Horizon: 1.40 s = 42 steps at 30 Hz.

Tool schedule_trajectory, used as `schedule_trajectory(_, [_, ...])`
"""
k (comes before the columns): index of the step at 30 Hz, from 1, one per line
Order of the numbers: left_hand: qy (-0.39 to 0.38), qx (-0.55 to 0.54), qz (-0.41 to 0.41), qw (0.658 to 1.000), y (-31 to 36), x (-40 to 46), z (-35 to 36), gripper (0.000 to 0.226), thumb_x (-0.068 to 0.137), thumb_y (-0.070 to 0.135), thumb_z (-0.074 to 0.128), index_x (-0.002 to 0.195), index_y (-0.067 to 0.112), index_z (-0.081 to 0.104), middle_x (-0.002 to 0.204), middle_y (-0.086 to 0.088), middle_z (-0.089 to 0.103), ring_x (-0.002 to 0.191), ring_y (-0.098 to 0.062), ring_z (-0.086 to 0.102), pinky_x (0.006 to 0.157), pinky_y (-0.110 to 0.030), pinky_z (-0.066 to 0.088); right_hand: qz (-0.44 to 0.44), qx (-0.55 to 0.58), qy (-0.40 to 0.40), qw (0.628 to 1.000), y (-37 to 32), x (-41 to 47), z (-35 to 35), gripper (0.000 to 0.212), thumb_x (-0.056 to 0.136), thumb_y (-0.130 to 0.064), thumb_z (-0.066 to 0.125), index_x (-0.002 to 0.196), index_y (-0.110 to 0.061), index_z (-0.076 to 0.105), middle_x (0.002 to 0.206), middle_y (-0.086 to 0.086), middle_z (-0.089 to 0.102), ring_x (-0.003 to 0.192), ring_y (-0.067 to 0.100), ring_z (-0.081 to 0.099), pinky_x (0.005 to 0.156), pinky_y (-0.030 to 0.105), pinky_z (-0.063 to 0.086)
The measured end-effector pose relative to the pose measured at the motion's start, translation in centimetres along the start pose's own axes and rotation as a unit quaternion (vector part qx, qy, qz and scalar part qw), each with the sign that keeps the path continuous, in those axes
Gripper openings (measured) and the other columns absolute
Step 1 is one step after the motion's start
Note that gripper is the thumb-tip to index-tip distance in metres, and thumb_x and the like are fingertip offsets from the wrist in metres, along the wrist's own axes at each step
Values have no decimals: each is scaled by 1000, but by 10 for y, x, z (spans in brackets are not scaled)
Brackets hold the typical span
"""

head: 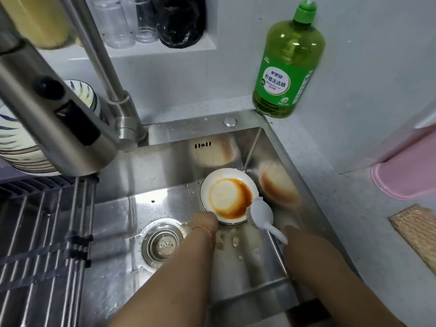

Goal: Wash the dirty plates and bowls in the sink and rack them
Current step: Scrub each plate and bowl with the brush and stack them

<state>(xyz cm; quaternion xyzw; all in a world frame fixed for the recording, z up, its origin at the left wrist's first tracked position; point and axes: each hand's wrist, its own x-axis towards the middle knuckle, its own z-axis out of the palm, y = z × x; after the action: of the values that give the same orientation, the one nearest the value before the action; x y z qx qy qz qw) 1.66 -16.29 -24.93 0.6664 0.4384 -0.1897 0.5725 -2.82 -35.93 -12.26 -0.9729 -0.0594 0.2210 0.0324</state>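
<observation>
A small white plate [227, 198] smeared with brown sauce lies in the far right corner of the steel sink [179, 192]. My left hand [206, 219] is at the plate's near left rim; its fingers are hidden, so how it holds the plate is unclear. My right hand [293, 232] grips the handle of a white dish brush [260, 214], whose head touches the plate's near right rim. A stack of blue-striped bowls and plates [21, 147] stands on the rack [40, 232] at the left.
The faucet head [59, 128] hangs large over the sink's left side. A drain strainer [162, 241] sits near the sink's middle, with food scraps beside it. A green detergent bottle [286, 67] stands at the back right corner. A pink board [410, 173] and woven mat [417, 230] lie on the right counter.
</observation>
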Motion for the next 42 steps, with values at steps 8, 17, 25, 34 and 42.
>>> schedule_trajectory(8, [54,115,-2,992,35,-14,20,38,101,10,38,136,0,49,141,-16,50,128,-28,50,95,-25,47,-19,14,-16,1000,5,5,-10,30,97,-32,41,72,-29,25,67,-10,38,71,15,48,63,26,37])
schedule_trajectory(17, [131,85,-10,988,36,13,8,51,90,10,46,141,10,40,141,-19,41,132,-32,39,109,-36,32,-21,15,-31,999,9,15,-20,5,97,-29,41,95,-25,41,95,-5,63,76,18,55,65,27,40])
schedule_trajectory(25, [157,96,33,982,31,20,16,47,89,11,51,136,13,44,137,-14,43,126,-35,47,107,-38,37,-33,32,-34,998,16,21,-16,8,97,-27,40,90,-25,38,80,-7,51,73,17,51,62,27,39])
schedule_trajectory(34, [111,137,-1,984,42,18,7,33,92,12,53,121,-5,56,127,-21,59,118,-34,56,94,-34,44,-33,43,-38,998,17,20,-14,8,98,-28,41,91,-25,40,80,-8,52,75,15,55,68,28,45])
schedule_trajectory(42, [-5,-140,9,990,60,-8,8,48,82,38,62,113,2,58,102,-18,64,91,-36,64,72,-46,58,-22,50,-39,998,18,17,-23,11,98,-24,40,105,-21,49,97,-4,63,81,15,58,69,26,44])
